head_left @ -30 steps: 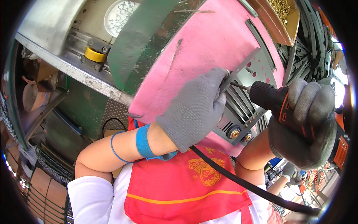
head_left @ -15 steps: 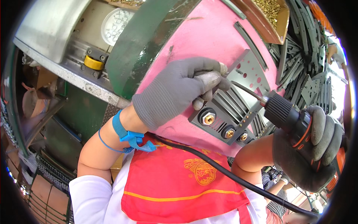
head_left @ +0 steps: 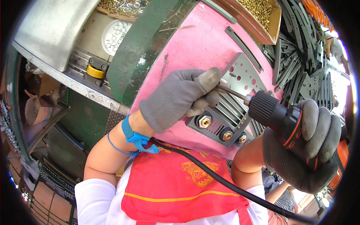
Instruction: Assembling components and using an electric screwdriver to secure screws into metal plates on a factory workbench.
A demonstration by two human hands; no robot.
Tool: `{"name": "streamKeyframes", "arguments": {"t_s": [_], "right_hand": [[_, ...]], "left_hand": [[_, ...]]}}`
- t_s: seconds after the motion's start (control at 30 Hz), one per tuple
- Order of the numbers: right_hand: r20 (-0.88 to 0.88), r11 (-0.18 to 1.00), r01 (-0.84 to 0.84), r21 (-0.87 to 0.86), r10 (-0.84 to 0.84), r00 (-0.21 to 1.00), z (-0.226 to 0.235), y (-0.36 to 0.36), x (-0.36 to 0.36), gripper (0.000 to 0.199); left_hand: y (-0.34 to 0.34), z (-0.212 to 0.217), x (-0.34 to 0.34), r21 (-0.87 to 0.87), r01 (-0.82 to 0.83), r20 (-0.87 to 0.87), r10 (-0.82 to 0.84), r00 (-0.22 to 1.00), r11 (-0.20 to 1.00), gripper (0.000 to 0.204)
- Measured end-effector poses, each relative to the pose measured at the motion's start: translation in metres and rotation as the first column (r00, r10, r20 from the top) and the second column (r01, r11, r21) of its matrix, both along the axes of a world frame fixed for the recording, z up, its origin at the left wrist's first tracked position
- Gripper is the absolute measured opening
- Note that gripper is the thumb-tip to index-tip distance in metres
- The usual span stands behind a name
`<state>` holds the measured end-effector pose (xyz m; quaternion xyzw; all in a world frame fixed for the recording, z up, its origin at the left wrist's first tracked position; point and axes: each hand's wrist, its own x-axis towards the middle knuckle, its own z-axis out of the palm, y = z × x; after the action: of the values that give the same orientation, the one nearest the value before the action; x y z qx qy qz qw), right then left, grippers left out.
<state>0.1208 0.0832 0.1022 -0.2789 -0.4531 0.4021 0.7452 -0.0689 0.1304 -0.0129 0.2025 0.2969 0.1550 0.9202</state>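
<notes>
Head view looks down on a pink table (head_left: pixel 195 41) where a grey metal bracket (head_left: pixel 240 75) with rows of small holes lies near the table's near edge, just in front of the person's red apron (head_left: pixel 180 187). Three brass-coloured nuts (head_left: pixel 204 121) sit in a row along the bracket's near side. Left hand (head_left: pixel 176 99), in a grey glove with a blue wristband (head_left: pixel 133 135) at the wrist, rests on the bracket, its fingers (head_left: pixel 208 78) curled narrow around the thin metal bit (head_left: pixel 228 91) that sticks out of the power screwdriver (head_left: pixel 279 118). Right hand (head_left: pixel 303 150), also gloved in grey, has its fingers wrapped tight round the black and orange body of the screwdriver, which is tilted with its bit pointing toward the left hand over the bracket. A black cable (head_left: pixel 225 183) runs across the apron from under the left wrist toward the lower right. At the table's far right corner stands a wooden box (head_left: pixel 262 22) of small brass parts, and beyond it lie stacks of grey metal strips (head_left: pixel 300 56).
</notes>
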Motion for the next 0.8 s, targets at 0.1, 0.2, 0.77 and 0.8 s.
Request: {"name": "streamKeyframes", "arguments": {"t_s": [0.1,0.2,0.77,0.8], "right_hand": [[-0.018,0.999,0.027,-0.028,-0.028,0.999,0.0,-0.003,-0.002,0.026],[0.007,0.982,-0.093,-0.162,0.096,0.995,-0.001,-0.003,-0.002,0.019],[0.336,0.929,0.189,-0.317,-0.076,0.939,-0.037,0.012,-0.009,0.023],[0.336,0.933,0.174,-0.317,-0.061,0.94,-0.038,0.013,-0.008,0.022]], "left_hand": [[0.0,0.004,0.001,0.049,0.009,-0.038,-0.007,0.999,0.999,0.053],[0.0,0.006,0.0,0.339,-0.034,-0.224,0.116,0.968,0.94,0.048],[-0.037,-0.01,0.021,0.717,0.105,-0.433,0.322,0.842,0.689,0.04],[-0.036,-0.01,0.021,0.718,0.112,-0.437,0.32,0.841,0.687,0.039]]}}
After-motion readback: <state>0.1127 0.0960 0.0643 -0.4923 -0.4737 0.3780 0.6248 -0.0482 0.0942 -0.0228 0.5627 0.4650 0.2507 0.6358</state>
